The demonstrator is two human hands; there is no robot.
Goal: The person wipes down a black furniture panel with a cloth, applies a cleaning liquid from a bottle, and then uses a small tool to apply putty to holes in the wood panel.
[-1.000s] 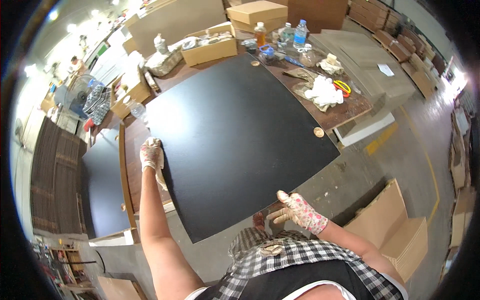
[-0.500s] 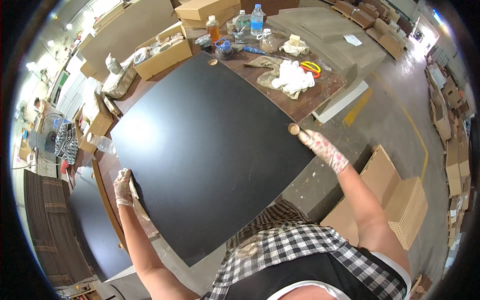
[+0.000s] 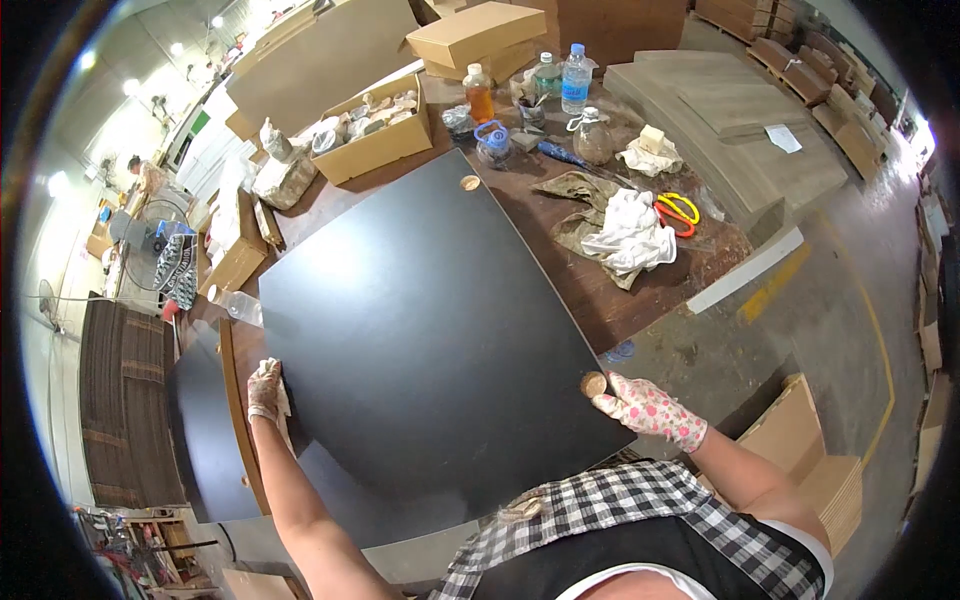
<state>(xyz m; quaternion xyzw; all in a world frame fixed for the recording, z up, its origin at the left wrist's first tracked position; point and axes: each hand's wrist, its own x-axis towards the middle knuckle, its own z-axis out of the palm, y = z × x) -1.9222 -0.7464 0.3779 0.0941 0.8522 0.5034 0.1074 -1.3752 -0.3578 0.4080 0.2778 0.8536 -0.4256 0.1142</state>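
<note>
Cluttered workshop bench (image 3: 690, 262), big black board (image 3: 420, 330) lying flat across it. Gloved left hand (image 3: 266, 388) clasping its left edge, right hand (image 3: 645, 405) gripping the near right corner, long axis stretching between both.

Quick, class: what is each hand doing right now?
Left hand: gripping the left edge of the black panel.
Right hand: fingers at the panel's right corner.

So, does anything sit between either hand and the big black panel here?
Nothing visible does. The left hand grips the left edge of the black panel, and the right hand rests at its right corner by a small round wooden disc. Both gloves touch it.
</note>
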